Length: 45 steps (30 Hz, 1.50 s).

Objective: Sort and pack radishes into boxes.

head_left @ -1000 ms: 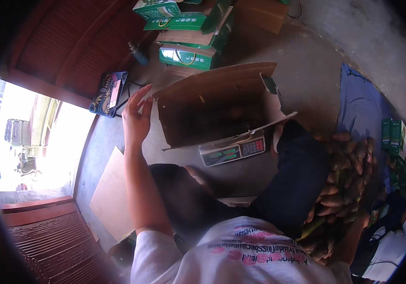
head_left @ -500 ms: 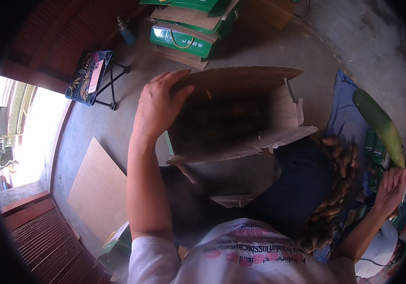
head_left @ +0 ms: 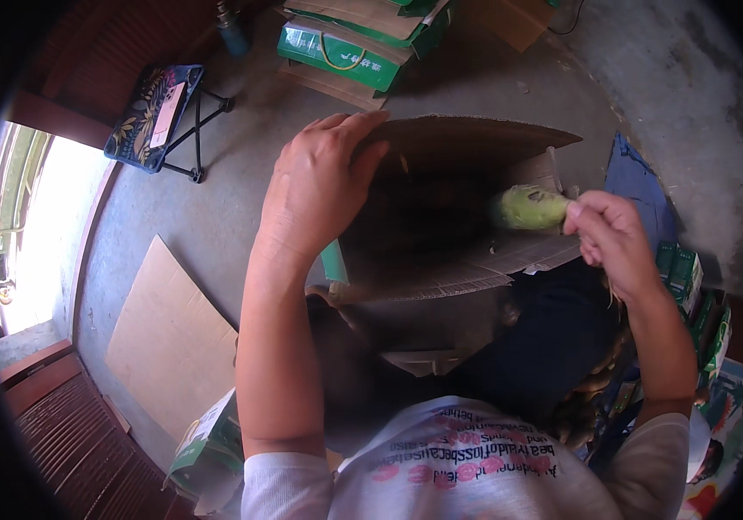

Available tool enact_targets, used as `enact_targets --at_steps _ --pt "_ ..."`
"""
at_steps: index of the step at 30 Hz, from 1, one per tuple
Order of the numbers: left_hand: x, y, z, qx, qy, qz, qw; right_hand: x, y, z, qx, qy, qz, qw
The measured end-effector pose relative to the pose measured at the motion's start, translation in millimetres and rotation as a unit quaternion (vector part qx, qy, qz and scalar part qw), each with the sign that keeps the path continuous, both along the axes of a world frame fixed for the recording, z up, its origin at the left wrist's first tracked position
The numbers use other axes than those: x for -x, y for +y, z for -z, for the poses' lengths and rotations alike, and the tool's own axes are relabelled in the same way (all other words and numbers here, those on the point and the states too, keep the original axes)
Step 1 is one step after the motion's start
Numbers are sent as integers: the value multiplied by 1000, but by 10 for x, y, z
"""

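An opened cardboard box (head_left: 441,282) stands between my knees, its flaps spread and its inside dark. My left hand (head_left: 324,169) grips the box's far-left edge, fingers over the rim and thumb inside. In my right hand (head_left: 610,234) is a long green radish (head_left: 532,209), pinched at its thin end. Its thick end points left over the box's right side, and thin clear wrap seems to cover it. The box's contents are too dark to make out.
Green-and-brown cartons (head_left: 341,61) are stacked beyond the box. A folding stool (head_left: 150,121) with a pink phone (head_left: 169,114) on it stands far left, above a flat cardboard sheet (head_left: 168,321). Brown roots lie by my right leg, near green packages (head_left: 679,273) and a blue cloth (head_left: 636,182).
My right hand has brought the green radish from the far right to over the box's right side. My left hand stays on the box edge; the view has shifted slightly.
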<state>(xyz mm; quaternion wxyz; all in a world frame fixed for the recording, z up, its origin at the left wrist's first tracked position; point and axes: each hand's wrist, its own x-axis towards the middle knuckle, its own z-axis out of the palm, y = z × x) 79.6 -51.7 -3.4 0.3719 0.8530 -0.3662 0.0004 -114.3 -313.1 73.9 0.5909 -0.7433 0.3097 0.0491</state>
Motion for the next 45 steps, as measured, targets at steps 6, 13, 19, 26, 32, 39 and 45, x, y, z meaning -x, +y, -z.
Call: enact_targets --at_steps 6,13,19,26,32,39,45 --pt "16 8 15 7 -15 15 1000 -465 556 386 80 56 -324 941" --pt "40 111 131 16 -37 16 999 -152 499 -107 64 -236 -206 947" --pt "13 118 171 40 -72 37 996 1051 -605 110 282 -300 120 903" --pt "-73 240 302 42 -63 -17 997 3274 -1507 1902 344 -52 271 897" --pt "-50 207 532 41 -33 -103 993 5590 -1250 4319 529 125 102 833" --pt "153 512 195 29 -90 -176 980 5147 -410 4476 331 114 60 935" --pt "427 609 37 -30 -80 -217 972 4993 -335 4219 163 123 25 978"
